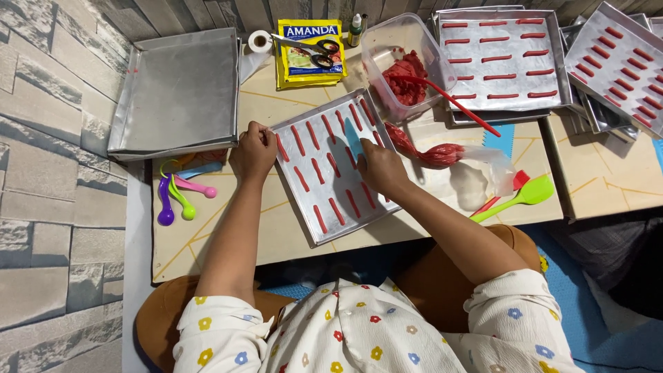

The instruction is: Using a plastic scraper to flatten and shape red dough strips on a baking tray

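Scraper on the tray, red dough strips being trimmed or straightened.

Left hand [253, 152] clamps the near-left edge of the baking tray [314, 228]; right hand [381, 168] pinches a light-blue scraper [353, 138] upright among the red strips [335, 166]. Hands apart, tray between them. Judgement: hold the tray pinned, blade vertical, short presses. Filled piping bag [431, 153] lies just right of the right hand.
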